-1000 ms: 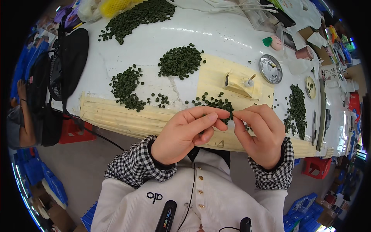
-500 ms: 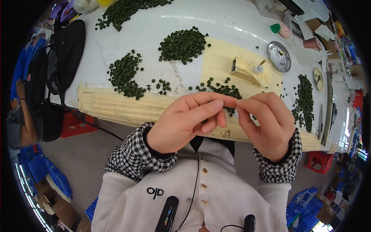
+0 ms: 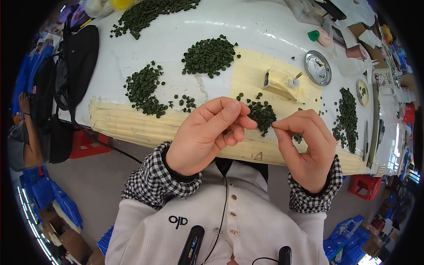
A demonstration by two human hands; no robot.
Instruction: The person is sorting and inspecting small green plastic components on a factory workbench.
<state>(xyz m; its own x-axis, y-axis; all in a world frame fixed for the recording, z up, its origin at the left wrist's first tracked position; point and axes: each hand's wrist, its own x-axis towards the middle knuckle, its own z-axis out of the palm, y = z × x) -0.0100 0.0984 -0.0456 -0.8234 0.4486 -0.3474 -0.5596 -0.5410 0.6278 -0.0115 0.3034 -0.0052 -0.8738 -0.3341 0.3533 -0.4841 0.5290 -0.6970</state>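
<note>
My left hand (image 3: 201, 139) is raised over the near edge of the table, thumb pressed to the bent forefinger. Whatever lies in that pinch is hidden. To its right, my right hand (image 3: 309, 148) pinches thumb and forefinger together; a tiny dark speck shows at the tips, too small to name. A gap separates the two hands. Just beyond them is a small heap of dark green round pieces (image 3: 261, 115), partly covered by my left fingers. A few more loose green pieces (image 3: 187, 102) lie left of my left hand.
Larger heaps of green pieces sit at the middle (image 3: 209, 56), left (image 3: 143, 90), far left (image 3: 145, 17) and right (image 3: 348, 117). A tape-covered block (image 3: 280, 86) with a small white holder stands beyond my hands. Near it are a round metal lid (image 3: 318, 68) and tweezers (image 3: 366, 139). A black bag (image 3: 81, 62) hangs at left.
My hands, whose fingertips met half a second ago, have moved apart. The left hand has drawn back leftward and its fingers have curled; the right hand has dropped slightly toward me.
</note>
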